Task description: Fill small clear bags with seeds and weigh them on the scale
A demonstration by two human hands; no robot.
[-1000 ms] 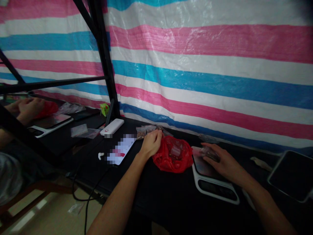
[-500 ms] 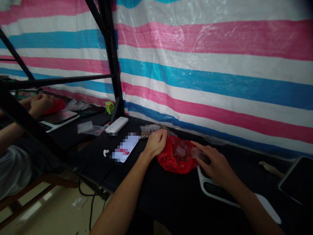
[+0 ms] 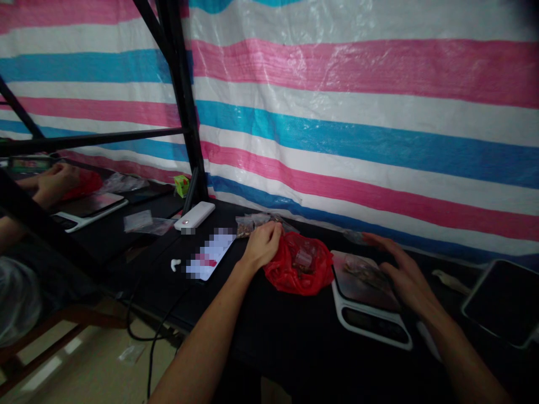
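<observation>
Lying just to the left of the right hand, a small clear bag sits on the plate of a white kitchen scale. That hand has its fingers spread and thumb well apart, with nothing gripped; whether the thumb brushes the bag, I cannot tell. The bag looks thin, soft and likely light, its dark contents too dim to name. Its film would probably slide and crumple under a loose pinch, so the filled middle, squeezed lightly between thumb and fingers, seems a surer hold than a flat edge.

The left hand has its fingers drawn together, apparently pinching the near rim of a red bag just to its right. That bag is limp and flimsy, likely to sag or tear if tugged, so a bunched fold of rim should serve best. More packets lie just beyond this hand on the desk.
</observation>
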